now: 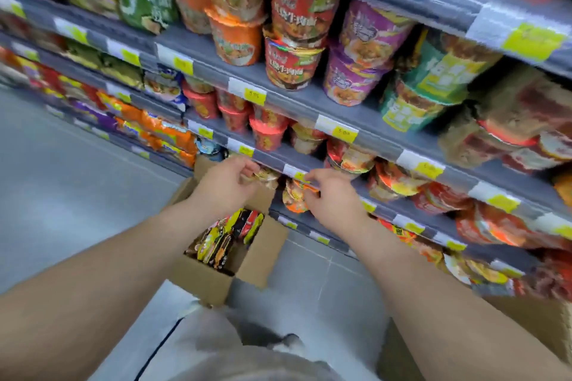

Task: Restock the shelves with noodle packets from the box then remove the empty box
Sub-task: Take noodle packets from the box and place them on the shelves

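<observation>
An open cardboard box (204,283) stands on the floor below the shelves, holding several black, yellow and red noodle packets (230,238). Both my arms reach over it to a low shelf (309,164). My left hand (227,184) has its fingers curled round the edge of a pale noodle packet (267,176) at the shelf front. My right hand (335,196) pinches an orange noodle packet (294,199) just beside it. The picture is blurred, so the fingertips are not sharp.
Grey shelves stacked with noodle cups (294,28) and packets fill the upper right, with yellow price tags (343,133) along the edges. A second cardboard box (535,318) sits at the lower right. Grey tiled floor (62,179) lies to the left.
</observation>
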A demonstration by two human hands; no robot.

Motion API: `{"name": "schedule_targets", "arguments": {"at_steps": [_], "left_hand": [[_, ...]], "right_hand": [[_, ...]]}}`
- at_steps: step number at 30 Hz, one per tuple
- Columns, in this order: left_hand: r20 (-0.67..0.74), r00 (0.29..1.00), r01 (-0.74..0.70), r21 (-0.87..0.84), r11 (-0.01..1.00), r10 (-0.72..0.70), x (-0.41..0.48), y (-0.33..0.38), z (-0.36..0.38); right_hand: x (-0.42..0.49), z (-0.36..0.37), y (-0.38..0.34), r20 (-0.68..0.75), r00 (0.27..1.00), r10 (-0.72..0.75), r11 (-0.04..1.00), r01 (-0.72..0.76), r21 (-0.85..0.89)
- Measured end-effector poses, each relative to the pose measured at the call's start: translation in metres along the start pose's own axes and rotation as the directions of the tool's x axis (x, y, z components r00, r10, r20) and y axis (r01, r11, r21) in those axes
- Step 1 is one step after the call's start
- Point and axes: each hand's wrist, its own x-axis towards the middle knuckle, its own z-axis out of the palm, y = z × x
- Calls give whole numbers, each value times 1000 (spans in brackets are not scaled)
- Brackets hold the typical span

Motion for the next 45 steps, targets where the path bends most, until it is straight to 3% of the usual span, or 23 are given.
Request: {"name": "schedule_targets", "arguments": {"at_steps": [6, 11, 17, 27, 31, 34, 38, 45], "left_hand": [[-119, 962, 244, -44, 969, -247, -24, -57, -11], [-114, 912, 395, -19, 919, -394, -16, -115, -8], [-173, 780, 569, -205, 797, -601, -10, -166, 24], [-79, 555, 760, -357, 543, -828, 0, -305, 171], [-52, 573, 773, -297, 560, -818, 26, -369, 243], [-67, 629, 754, -194, 628, -775, 48, -416, 281], [-77, 714, 700, 59, 711, -696, 78, -471, 320], [-6, 768, 609, 319, 727, -640, 106, -514, 354]], "right_hand": [[45, 44, -41, 240, 943, -231, 967, 249, -46], [84, 92, -61, 352, 900, -257, 957, 288, -38], [123, 159, -62, 511, 827, -234, 948, 311, -70], [153, 347, 22, 692, 677, -253, 919, 392, -47], [157, 436, 71, 751, 603, -269, 880, 471, -62], [165, 495, 98, 786, 541, -298, 811, 578, -90], [180, 568, 125, 811, 447, -376, 690, 720, -77], [195, 636, 147, 752, 324, -573, 301, 937, -175]]}}
